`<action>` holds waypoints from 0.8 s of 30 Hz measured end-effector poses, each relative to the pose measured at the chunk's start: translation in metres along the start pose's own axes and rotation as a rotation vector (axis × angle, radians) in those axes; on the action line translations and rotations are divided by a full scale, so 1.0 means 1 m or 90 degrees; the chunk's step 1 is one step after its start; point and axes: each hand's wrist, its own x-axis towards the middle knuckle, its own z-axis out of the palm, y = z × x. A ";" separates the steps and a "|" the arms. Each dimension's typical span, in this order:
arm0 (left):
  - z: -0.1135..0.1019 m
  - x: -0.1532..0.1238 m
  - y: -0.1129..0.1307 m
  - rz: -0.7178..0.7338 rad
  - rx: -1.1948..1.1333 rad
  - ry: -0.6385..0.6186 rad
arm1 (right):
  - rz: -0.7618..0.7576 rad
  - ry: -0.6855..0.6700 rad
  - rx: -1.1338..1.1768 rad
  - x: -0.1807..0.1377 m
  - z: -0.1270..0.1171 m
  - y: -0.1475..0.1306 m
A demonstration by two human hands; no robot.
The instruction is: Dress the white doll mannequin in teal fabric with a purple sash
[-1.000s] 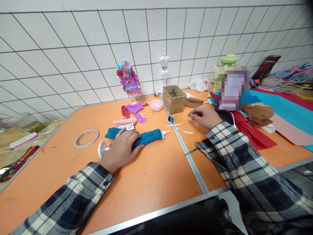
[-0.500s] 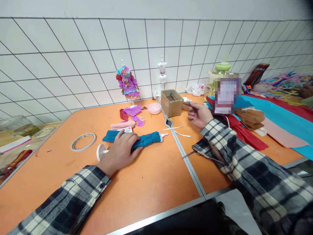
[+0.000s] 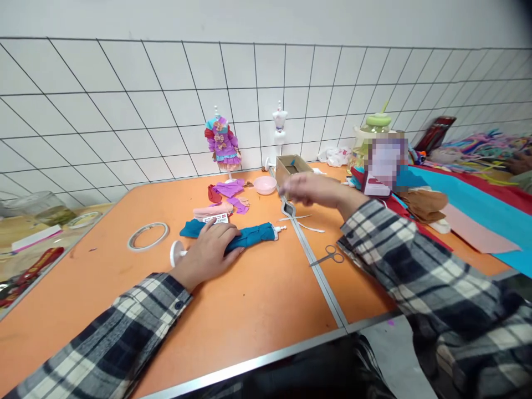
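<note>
A small dress-form mannequin (image 3: 256, 234) in blue cloth lies on its side on the orange table. My left hand (image 3: 208, 250) is wrapped over its middle, between the round white base at the left and the white neck peg at the right. My right hand (image 3: 316, 189) is raised in front of the cardboard box (image 3: 286, 166) and hides part of it; motion blurs its fingers, so I cannot make out anything in them. Small scissors (image 3: 333, 254) lie below the right forearm, across the metal seam. Thin white strips (image 3: 311, 228) lie between the scissors and the box.
A dressed mannequin (image 3: 223, 144) and a bare white one (image 3: 280, 124) stand by the tiled wall. Nearby are a pink bowl (image 3: 265, 185) and purple cloth scraps (image 3: 230, 188). A tape roll (image 3: 132, 241) lies left; a phone (image 3: 380, 169) and coloured sheets (image 3: 477, 227) are right.
My right hand has moved left, from beside the box to in front of it. The scissors' handles now show from under the sleeve. My left hand stays on the mannequin.
</note>
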 end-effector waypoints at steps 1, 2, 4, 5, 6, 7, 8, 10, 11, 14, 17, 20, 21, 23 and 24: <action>0.000 0.000 0.000 -0.001 0.003 -0.001 | 0.012 -0.023 -0.027 -0.008 0.015 0.001; 0.001 -0.001 -0.001 -0.002 0.005 0.000 | 0.031 -0.025 -0.062 -0.016 0.028 0.005; 0.002 -0.001 -0.001 -0.003 0.009 0.002 | 0.079 -0.029 -0.122 -0.028 0.042 0.017; 0.002 -0.001 -0.001 -0.003 0.010 0.002 | 0.100 -0.042 -0.146 -0.032 0.045 0.023; 0.002 -0.001 0.000 -0.004 0.010 0.002 | 0.116 -0.059 -0.164 -0.035 0.046 0.030; 0.001 -0.001 0.000 -0.004 0.008 0.003 | 0.128 -0.076 -0.177 -0.037 0.046 0.035; 0.001 -0.001 0.001 -0.005 0.006 0.003 | 0.137 -0.090 -0.185 -0.037 0.045 0.040; -0.001 -0.001 0.002 -0.009 0.003 0.004 | 0.149 -0.098 -0.188 -0.036 0.046 0.045; -0.002 -0.001 0.002 -0.011 0.001 0.004 | 0.154 -0.095 -0.182 -0.035 0.047 0.046; -0.004 -0.002 0.004 -0.016 -0.001 -0.001 | 0.162 -0.063 -0.129 -0.032 0.049 0.051; -0.004 -0.002 0.004 -0.017 -0.004 -0.004 | 0.177 -0.006 -0.016 -0.031 0.045 0.060; -0.003 -0.002 0.003 -0.016 -0.009 0.003 | 0.200 0.035 0.164 -0.032 0.037 0.070; -0.003 -0.002 0.003 -0.016 -0.011 0.006 | 0.207 0.039 0.231 -0.033 0.035 0.073; -0.002 -0.002 0.003 -0.019 -0.016 0.008 | 0.219 0.041 0.356 -0.034 0.034 0.076; -0.002 -0.002 0.003 -0.021 -0.019 0.007 | 0.224 0.042 0.409 -0.034 0.035 0.076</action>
